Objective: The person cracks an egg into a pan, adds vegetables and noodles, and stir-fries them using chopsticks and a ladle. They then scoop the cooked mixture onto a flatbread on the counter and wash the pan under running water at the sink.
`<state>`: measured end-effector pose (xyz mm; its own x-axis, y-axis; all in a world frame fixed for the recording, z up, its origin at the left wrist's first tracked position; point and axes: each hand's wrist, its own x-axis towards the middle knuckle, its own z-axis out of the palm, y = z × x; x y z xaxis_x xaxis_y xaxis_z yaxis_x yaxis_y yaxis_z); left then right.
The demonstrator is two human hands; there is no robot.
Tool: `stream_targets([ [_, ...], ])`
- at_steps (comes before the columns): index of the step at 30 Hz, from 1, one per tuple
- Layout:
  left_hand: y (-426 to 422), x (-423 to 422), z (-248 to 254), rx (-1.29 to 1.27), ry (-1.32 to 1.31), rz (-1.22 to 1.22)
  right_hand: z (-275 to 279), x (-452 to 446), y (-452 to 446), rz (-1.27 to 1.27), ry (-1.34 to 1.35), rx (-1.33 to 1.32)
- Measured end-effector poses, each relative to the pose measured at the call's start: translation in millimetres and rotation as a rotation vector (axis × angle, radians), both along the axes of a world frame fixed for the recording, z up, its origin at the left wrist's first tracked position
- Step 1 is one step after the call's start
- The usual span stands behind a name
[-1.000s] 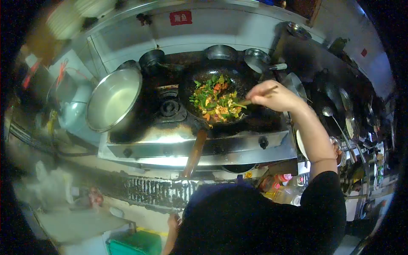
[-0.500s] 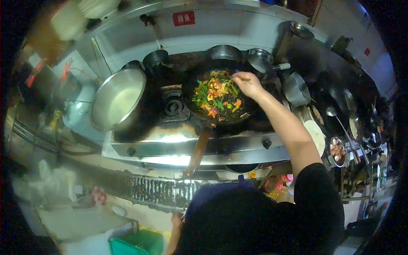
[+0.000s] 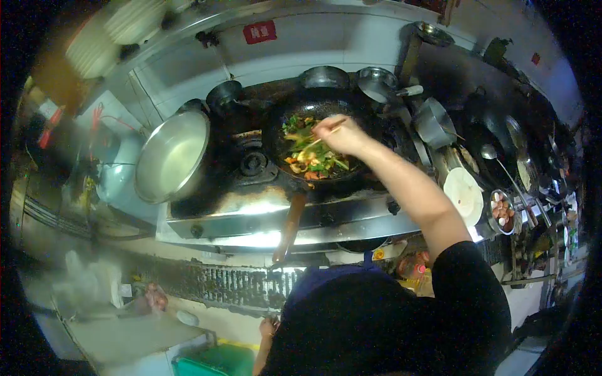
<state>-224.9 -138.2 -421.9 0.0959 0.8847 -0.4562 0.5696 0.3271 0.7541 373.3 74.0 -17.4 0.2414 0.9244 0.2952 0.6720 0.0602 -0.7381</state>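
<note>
A black wok [image 3: 313, 100] with a wooden handle [image 3: 290, 229] sits on the stove, with stir-fried food [image 3: 316, 156] in it: green pieces mixed with yellow, orange and red ones. Over the wok, my right hand [image 3: 337, 133] is closed around a pair of chopsticks [image 3: 308, 145], their lower ends down in the food. The hand is slightly blurred. My left hand [image 3: 269, 326] hangs low by my waist, away from the stove, its fingers bent. Whatever it may hold is too small to make out.
Left of the wok are a bare burner [image 3: 253, 163] and a large metal basin [image 3: 141, 164] of pale liquid. Pots [image 3: 323, 77] line the back. On the right lie a saucepan [image 3: 433, 122], a white plate [image 3: 463, 194], a bowl [image 3: 501, 213] and a ladle [image 3: 490, 152].
My right hand has moved left and slightly down over the wok with the chopsticks. The food has been shifted about. The view has turned a little.
</note>
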Motion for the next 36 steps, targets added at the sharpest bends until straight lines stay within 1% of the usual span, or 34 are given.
stream_targets([
  [1, 2, 9, 10, -0.036, -0.128, 0.114, 14, 13, -3, -0.052, -0.039, -0.044],
  [2, 3, 17, 19, -0.040, -0.187, 0.152, 19, 28, -4, -0.133, -0.122, 0.016],
  [3, 2, 26, 28, -0.019, -0.192, 0.146, 23, 42, -6, -0.213, -0.207, 0.072],
  [5, -5, 31, 39, -0.001, -0.127, 0.098, 18, 69, -6, -0.299, -0.464, 0.058],
  [6, -5, 32, 45, 0.012, -0.113, 0.079, 10, 75, -8, -0.271, -0.381, -0.073],
  [9, -5, 37, 49, 0.056, -0.079, 0.031, 9, 59, -28, 0.059, -0.063, -0.144],
  [11, -10, 41, 44, -0.090, -0.187, 0.207, 62, 42, -58, 0.155, -0.176, -0.226],
  [13, -16, 33, 21, -0.407, -0.413, 0.585, 96, 36, -84, 0.233, -0.238, -0.268],
  [14, -21, 12, -6, -0.341, -0.139, 0.162, 108, 33, -94, 0.308, -0.260, -0.347],
  [15, -23, -5, -25, -0.146, 0.345, -0.355, 112, 30, -101, 0.383, -0.280, -0.425],
  [16, -24, -14, -32, 0.095, 0.654, -0.658, 106, 24, -98, 0.466, -0.412, -0.380],
  [17, -23, -17, -31, 0.121, 0.640, -0.652, 84, 23, -90, 0.499, -0.414, -0.317],
  [19, -23, -20, -28, 0.173, 0.610, -0.643, 28, 23, -60, 0.435, -0.441, -0.061],
  [21, -19, -5, -24, -0.194, -0.102, 0.170, 11, 23, -40, 0.284, -0.228, 0.084],
  [22, -16, 3, -17, -0.368, -0.465, 0.577, 8, 28, -29, 0.170, -0.108, 0.063],
  [23, -11, 9, -6, -0.298, -0.357, 0.456, 9, 34, -18, 0.076, 0.042, 0.020],
  [25, 2, 20, 19, -0.162, -0.137, 0.209, 5, 57, 7, -0.022, -0.011, 0.123],
  [27, 7, 33, 54, -0.039, 0.087, -0.044, -1, 65, 16, -0.096, -0.171, 0.067],
  [28, 2, 36, 55, -0.031, 0.069, -0.024, -8, 66, 18, -0.129, -0.252, 0.036],
  [29, -3, 39, 57, -0.023, 0.051, -0.005, -19, 61, 19, -0.069, -0.159, 0.054],
  [30, -5, 46, 57, -0.062, -0.098, 0.161, -26, 62, 15, 0.024, -0.175, 0.008],
  [31, -7, 48, 57, -0.100, -0.158, 0.242, -13, 49, 1, 0.117, -0.193, -0.039],
  [32, -10, 50, 53, -0.135, -0.216, 0.326, -3, 44, -10, 0.227, -0.132, -0.056],
  [33, -12, 47, 51, -0.172, -0.182, 0.322, 12, 36, -23, 0.209, -0.047, -0.121],
  [35, -23, 31, 32, -0.080, 0.043, 0.103, 47, 20, -50, 0.169, 0.125, -0.250],
  [36, -31, 16, 4, 0.052, 0.233, -0.111, 67, 10, -63, 0.273, 0.070, -0.239],
])
